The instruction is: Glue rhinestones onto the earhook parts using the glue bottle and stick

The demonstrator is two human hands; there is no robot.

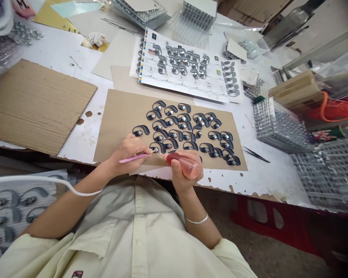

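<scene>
My left hand (126, 152) is closed on a pair of pink tweezers (132, 158), whose tip is near a dark ear-hook earphone (157, 148) at the front of a brown cardboard sheet (118, 116). In my right hand (181, 177) is a squeeze bottle (188, 166) with reddish liquid, its thin nozzle pointing left towards the tweezer tip. The two tips are close together; whether they touch anything, or hold a small part, is too small to tell. Several similar ear-hook earphones (182, 121) with shiny round pieces lie in loose rows on the sheet.
Behind the sheet, a printed paper (188, 87) carries more ear-hook earphones. A bare cardboard piece (37, 104) lies at left. Stacked clear plastic trays (278, 123) stand at right, near dark tweezers (256, 154). A white cable (46, 178) crosses by my left forearm.
</scene>
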